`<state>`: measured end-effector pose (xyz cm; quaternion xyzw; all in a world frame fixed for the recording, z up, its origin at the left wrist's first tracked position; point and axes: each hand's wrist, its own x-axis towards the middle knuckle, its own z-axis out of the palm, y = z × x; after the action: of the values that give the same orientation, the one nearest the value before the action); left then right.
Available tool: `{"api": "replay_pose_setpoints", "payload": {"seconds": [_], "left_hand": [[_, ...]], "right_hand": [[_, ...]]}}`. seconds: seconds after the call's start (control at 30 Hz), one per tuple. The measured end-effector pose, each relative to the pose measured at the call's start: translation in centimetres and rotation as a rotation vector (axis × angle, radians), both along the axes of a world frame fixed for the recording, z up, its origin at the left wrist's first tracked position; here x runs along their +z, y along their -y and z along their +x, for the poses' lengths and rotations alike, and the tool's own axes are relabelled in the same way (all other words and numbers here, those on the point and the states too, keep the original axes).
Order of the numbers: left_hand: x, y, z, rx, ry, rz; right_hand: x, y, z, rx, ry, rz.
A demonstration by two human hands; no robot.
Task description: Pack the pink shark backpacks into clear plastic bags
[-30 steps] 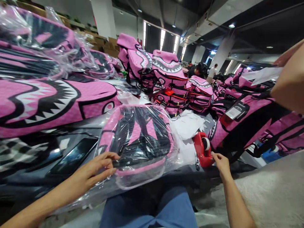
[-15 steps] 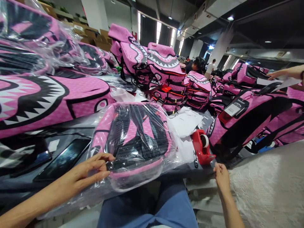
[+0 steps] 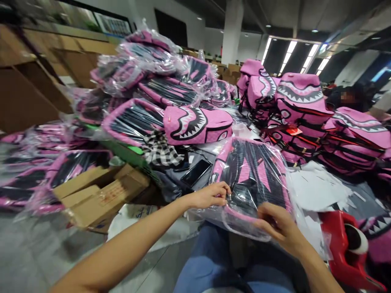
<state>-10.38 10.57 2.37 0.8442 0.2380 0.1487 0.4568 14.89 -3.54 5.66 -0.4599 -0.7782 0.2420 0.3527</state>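
A pink-and-black backpack (image 3: 259, 181) lies in a clear plastic bag (image 3: 244, 228) at the table's front edge, above my legs. At its near left corner, my left hand (image 3: 214, 194) has its fingers curled and pinched on the plastic. My right hand (image 3: 276, 224) is over the near right part of the bag, fingers bent and thumb pointing to the bag's edge. Whatever lies between those fingers is too blurred to make out. To the right stands a red tape dispenser (image 3: 339, 244) with a white roll, apart from my right hand.
A phone (image 3: 196, 172) and a checkered cloth (image 3: 161, 148) lie left of the bag. Bagged backpacks (image 3: 146, 61) are heaped behind, unbagged backpacks (image 3: 301, 95) stacked at right. White paper sheets (image 3: 317, 185) lie near the dispenser. A cardboard box (image 3: 104, 197) sits at lower left.
My view has swung left. My right hand has gone from beside the tape dispenser to the bag's near edge. My left hand stays at the bag's left corner.
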Motion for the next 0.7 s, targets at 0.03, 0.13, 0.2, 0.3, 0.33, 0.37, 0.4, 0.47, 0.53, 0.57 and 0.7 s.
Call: {"api": "replay_pose_setpoints", "payload": {"seconds": [0.03,0.13,0.2,0.3,0.33,0.37,0.4,0.47,0.53,0.57,0.7], "left_hand": [[-0.1,0.0,0.0,-0.003,0.001,0.003],[-0.2,0.3,0.1,-0.011,-0.001,0.026],[-0.2,0.4,0.1,-0.004,0.000,0.027],[-0.2,0.3,0.0,0.015,0.019,0.009],[-0.2,0.3,0.0,0.016,0.028,0.000],[-0.2,0.2,0.0,0.016,0.037,-0.008],[-0.3,0.2,0.0,0.017,0.043,-0.013],[-0.3,0.3,0.1,0.010,0.044,-0.013],[-0.3,0.7,0.3,0.014,0.033,0.007],[-0.2,1.0,0.4,0.025,0.027,0.024],[0.9,1.2,0.1,0.065,0.025,0.114]], "right_hand": [[0.5,-2.5,-1.5,0.086,0.192,0.009],[0.9,-8.9,-4.6,0.167,0.681,-0.031],[1.1,-11.3,-4.8,0.085,0.818,-0.085],[1.5,-11.7,-3.2,-0.098,0.775,-0.138],[1.6,-11.0,-2.8,-0.157,0.737,-0.129],[1.5,-10.1,-2.7,-0.193,0.696,-0.100],[1.2,-9.0,-2.8,-0.209,0.661,-0.051],[0.1,-7.0,-4.1,-0.174,0.640,0.054],[-1.6,-5.9,-6.0,-0.154,0.675,0.081],[-2.4,-5.9,-6.9,-0.172,0.691,0.063],[-3.9,-6.7,-7.9,-0.222,0.558,-0.039]]}}
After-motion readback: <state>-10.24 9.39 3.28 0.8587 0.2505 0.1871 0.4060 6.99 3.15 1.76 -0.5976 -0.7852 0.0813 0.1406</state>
